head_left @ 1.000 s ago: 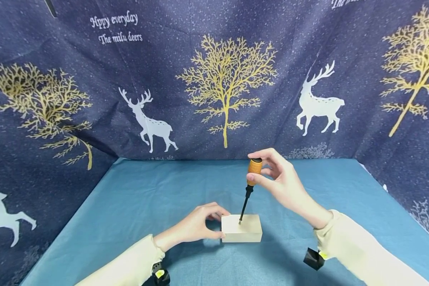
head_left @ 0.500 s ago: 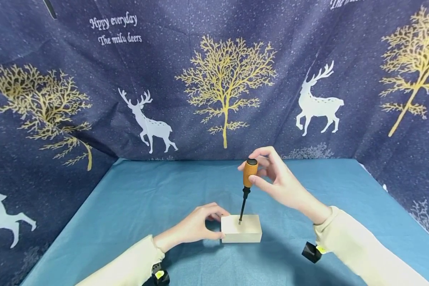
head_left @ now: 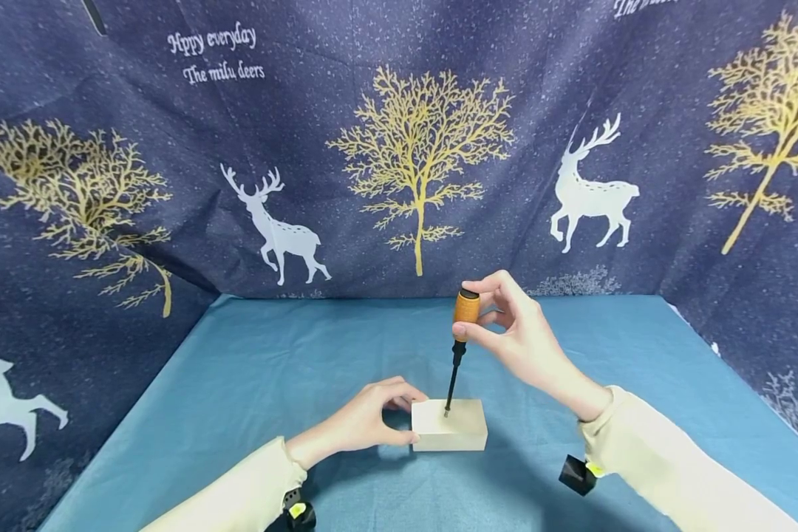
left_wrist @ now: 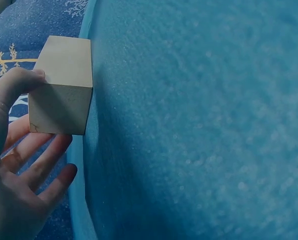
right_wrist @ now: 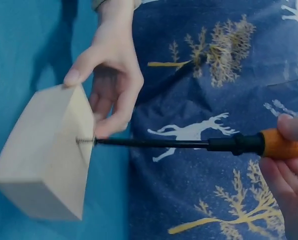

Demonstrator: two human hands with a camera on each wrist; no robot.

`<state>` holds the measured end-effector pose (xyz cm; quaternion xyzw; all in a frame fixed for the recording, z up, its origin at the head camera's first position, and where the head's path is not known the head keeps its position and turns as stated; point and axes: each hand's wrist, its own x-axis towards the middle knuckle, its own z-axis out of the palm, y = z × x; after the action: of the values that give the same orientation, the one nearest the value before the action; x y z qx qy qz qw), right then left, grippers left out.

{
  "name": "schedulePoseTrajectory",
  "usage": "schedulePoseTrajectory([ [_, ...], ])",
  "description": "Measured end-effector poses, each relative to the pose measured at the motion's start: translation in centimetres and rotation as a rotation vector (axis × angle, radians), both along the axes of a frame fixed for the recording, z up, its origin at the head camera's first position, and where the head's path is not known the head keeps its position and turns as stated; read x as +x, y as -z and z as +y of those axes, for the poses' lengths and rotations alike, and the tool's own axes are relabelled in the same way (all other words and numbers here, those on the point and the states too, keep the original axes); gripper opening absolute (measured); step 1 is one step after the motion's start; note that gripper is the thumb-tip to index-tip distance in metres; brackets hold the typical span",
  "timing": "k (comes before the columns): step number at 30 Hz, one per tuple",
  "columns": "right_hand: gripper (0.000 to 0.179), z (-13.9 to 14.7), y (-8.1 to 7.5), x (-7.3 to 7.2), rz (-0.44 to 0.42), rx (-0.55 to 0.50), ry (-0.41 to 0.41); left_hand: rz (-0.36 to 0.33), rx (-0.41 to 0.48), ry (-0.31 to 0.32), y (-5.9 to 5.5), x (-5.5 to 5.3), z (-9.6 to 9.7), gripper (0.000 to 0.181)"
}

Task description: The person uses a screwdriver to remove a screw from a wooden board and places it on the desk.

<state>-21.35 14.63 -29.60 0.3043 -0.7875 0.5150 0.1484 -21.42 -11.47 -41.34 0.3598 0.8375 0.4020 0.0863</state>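
A pale wooden block [head_left: 449, 436] lies on the blue cloth, gripped at its left end between the thumb and fingers of my left hand [head_left: 369, 415]. From the block's top face a screw [right_wrist: 85, 141] stands out, its threads partly showing in the right wrist view. The tip of a screwdriver [head_left: 454, 373] meets the screw's head. My right hand [head_left: 525, 332] pinches the screwdriver's orange handle [head_left: 465, 310] between thumb and fingers, and one finger touches its black end cap. The screwdriver leans slightly, its handle end tilted to the right.
Blue cloth [head_left: 273, 347] covers the table around the block. Behind it hangs a dark blue curtain [head_left: 372, 37] printed with deer and golden trees. A black wrist camera [head_left: 578, 474] sits below the right sleeve.
My right hand's fingers loosened and shifted round the handle, then closed on it again. The handle has moved a little left. My left hand and the block have stayed still.
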Motion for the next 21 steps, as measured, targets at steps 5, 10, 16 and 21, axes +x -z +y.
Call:
schedulePoseTrajectory([
  [5,0.050,1.1,0.3,-1.1,-0.091,-0.059,-0.329,0.012,-0.003,-0.001,0.1,-0.1,0.0,0.044],
  [10,0.049,1.4,0.9,-1.3,-0.072,-0.091,-0.332,0.010,-0.008,-0.004,0.1,-0.1,0.1,0.044],
  [16,0.058,0.2,0.8,-0.1,0.121,0.028,0.116,0.012,-0.008,-0.006,0.0,0.0,0.1,0.043],
  [21,0.049,-0.3,0.2,0.6,0.121,0.066,0.194,0.013,-0.004,-0.008,-0.1,0.0,0.1,0.043],
])
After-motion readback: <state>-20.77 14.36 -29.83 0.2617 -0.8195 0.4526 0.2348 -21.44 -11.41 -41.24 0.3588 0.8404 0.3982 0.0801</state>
